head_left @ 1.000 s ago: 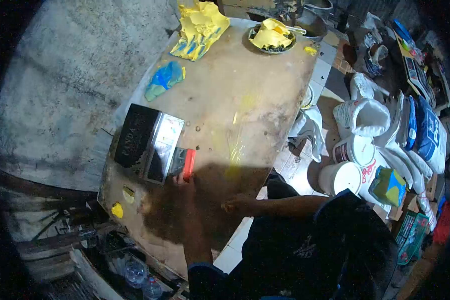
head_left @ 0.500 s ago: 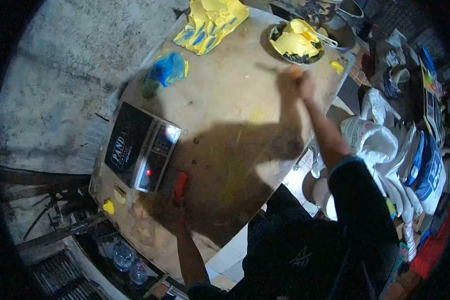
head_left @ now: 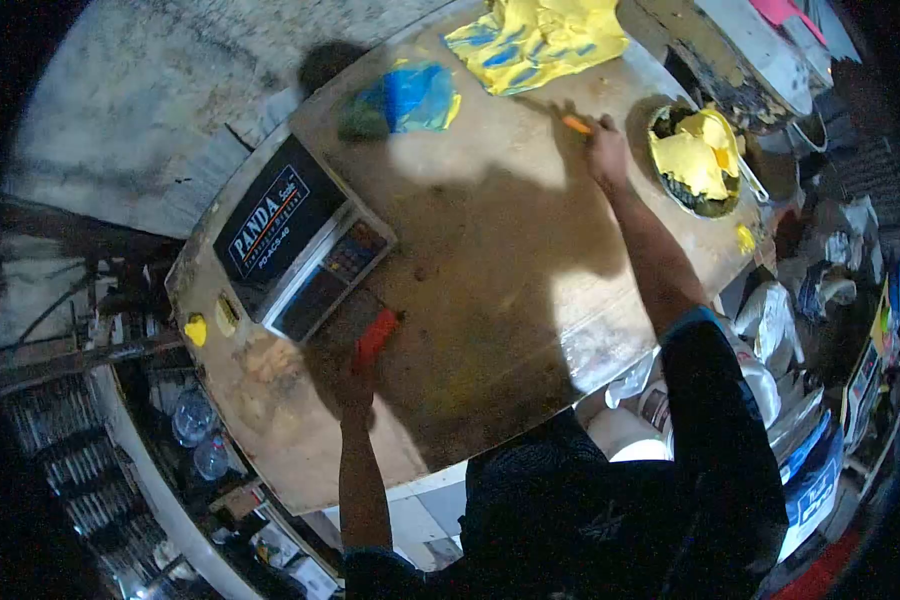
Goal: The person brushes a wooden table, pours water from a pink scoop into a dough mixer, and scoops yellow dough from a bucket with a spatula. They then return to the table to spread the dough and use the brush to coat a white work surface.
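Note:
My right hand [head_left: 608, 155] is closed around an orange-handled tool [head_left: 576, 124], whose far end is too dark to make out. It is over the table between the bowl and a plastic sheet smeared with yellow paste [head_left: 540, 45]. To its right stands the bowl [head_left: 667, 185], heaped with yellow paste [head_left: 698, 155] and with a pale handle sticking out. In front of the scale, my left hand [head_left: 355, 385] is closed on a red oblong thing [head_left: 377, 337] over the table. The black digital scale [head_left: 280, 225] is marked PANDA.
A crumpled blue plastic piece with yellow on it [head_left: 418, 97] lies on the wooden table [head_left: 500, 280] behind the scale. Yellow lumps [head_left: 196, 329] sit near the left edge. White buckets [head_left: 625, 435] and sacks [head_left: 815, 480] stand below on the right.
My right hand has moved from the near side of the bowl leftward, toward the smeared sheet, with the orange-handled tool. My left hand still holds the red thing near the scale. The view has turned.

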`<state>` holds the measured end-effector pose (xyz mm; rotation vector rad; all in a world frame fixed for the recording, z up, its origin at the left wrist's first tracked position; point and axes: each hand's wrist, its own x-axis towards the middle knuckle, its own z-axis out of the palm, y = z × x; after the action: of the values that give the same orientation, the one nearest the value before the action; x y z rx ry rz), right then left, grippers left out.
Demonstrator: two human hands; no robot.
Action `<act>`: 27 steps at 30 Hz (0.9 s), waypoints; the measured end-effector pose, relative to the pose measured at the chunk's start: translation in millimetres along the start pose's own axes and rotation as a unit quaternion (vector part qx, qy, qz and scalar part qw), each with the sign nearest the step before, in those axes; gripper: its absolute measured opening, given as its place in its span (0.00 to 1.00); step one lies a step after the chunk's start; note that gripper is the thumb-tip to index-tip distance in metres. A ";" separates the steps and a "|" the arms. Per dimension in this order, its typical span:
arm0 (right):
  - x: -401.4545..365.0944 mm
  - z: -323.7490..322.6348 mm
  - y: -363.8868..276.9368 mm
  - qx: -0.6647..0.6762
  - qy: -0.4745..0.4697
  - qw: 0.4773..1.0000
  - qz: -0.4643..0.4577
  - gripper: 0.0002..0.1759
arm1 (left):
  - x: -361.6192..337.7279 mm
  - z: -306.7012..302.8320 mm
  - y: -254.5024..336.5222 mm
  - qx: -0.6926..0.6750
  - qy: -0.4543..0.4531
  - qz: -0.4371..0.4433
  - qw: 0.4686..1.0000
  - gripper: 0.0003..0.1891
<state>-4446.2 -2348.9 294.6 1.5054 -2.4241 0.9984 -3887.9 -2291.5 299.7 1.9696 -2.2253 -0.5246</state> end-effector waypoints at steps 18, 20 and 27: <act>56.4 137.4 -67.3 0.033 0.041 0.991 -0.122 0.13 | 46.2 20.7 -20.0 -0.230 0.152 -0.033 0.961 0.21; 31.9 198.3 -117.3 0.148 0.048 0.980 -0.123 0.19 | 57.8 29.6 -18.0 -0.356 0.172 -0.060 0.916 0.20; -87.4 210.0 -222.7 0.397 -0.094 0.910 0.074 0.14 | 88.7 -15.3 -15.2 -0.461 -0.063 -0.268 0.844 0.23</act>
<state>-4167.8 -2470.2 199.2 1.6775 -2.3964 2.1550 -3881.6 -2382.5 296.9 1.9166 -1.0029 -1.4726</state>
